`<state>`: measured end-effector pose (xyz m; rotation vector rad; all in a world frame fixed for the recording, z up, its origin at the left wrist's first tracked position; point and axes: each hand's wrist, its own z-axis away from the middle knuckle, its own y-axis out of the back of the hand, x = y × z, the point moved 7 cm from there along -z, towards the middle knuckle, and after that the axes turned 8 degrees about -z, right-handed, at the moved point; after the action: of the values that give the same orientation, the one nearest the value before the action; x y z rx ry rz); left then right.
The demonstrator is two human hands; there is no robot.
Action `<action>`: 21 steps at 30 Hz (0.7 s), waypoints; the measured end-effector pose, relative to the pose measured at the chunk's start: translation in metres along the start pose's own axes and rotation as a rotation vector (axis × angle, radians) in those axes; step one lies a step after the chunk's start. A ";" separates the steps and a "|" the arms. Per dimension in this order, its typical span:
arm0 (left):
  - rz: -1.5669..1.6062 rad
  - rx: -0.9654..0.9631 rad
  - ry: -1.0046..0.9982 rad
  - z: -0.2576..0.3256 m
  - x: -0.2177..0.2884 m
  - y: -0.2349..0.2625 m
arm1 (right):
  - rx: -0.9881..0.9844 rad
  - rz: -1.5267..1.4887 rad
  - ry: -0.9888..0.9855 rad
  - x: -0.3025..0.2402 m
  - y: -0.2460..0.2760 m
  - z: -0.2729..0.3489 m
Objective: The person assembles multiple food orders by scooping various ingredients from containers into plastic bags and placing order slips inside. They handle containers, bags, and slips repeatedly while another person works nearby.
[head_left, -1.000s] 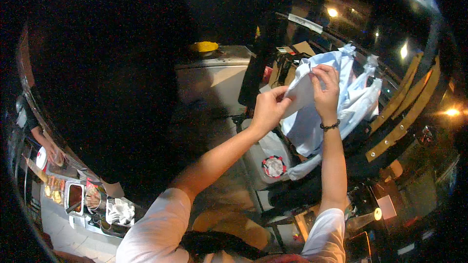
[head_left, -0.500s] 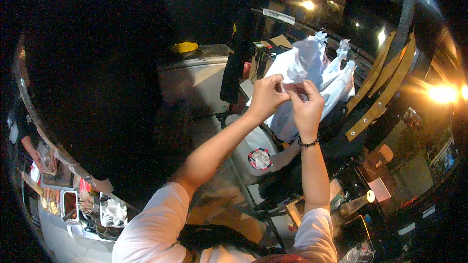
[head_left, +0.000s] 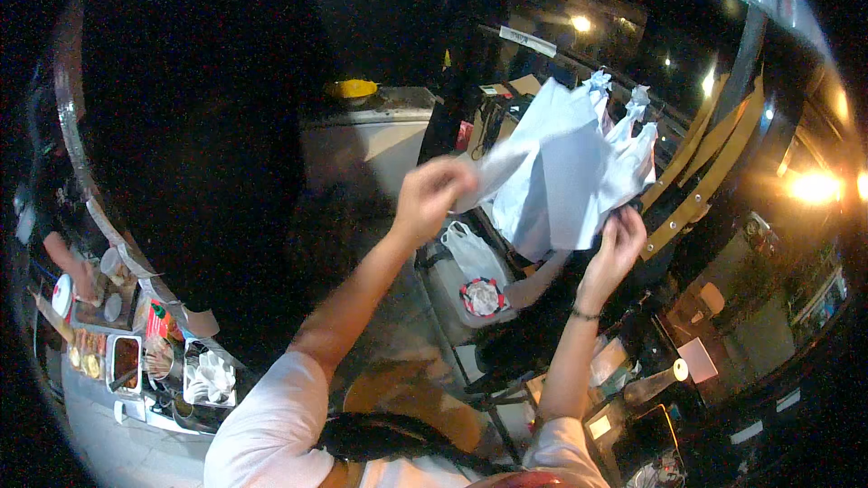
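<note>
A white plastic bag spreads between my hands in front of the hanging bags. My left hand, smeared by motion, is closed with its fingers pinched at the bag's blurred left edge. Lower and to the right, my right hand has its fingers pinched together where the bag's lower right corner meets them. What lies between those fingertips is mostly hidden. Behind, several white plastic bags hang from a rack by their gathered tops.
A co-worker's hand is at the far left, beside food trays and a white container of crumpled white items. Below the bags sits a round red-and-black-rimmed item. A yellow pan stands at the back; yellowish straps hang right.
My hands have parted from a close pinch: the left moved left and down, the right moved right and down. The white bag has spread out between them.
</note>
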<state>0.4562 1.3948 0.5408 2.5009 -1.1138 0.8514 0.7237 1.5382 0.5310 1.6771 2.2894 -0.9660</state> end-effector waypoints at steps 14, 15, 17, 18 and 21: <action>-0.667 -0.959 0.317 0.338 0.043 0.079 | -0.505 -0.599 -1.217 0.040 -0.147 0.270; -0.668 -1.023 0.472 0.352 0.048 0.095 | -0.601 -0.463 -1.266 0.026 -0.154 0.285; -0.657 -0.547 0.497 0.342 0.091 0.145 | -1.217 -0.543 -1.317 -0.035 -0.176 0.324; -0.674 -0.249 0.444 0.336 0.122 0.180 | -1.286 -0.287 -0.986 -0.061 -0.188 0.344; -0.939 0.139 0.401 0.348 0.202 0.252 | -1.841 -0.487 -0.630 -0.176 -0.207 0.413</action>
<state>0.5157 0.9483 0.3924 2.3676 0.2666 1.0403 0.4994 1.1261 0.3748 0.0082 1.7426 0.5879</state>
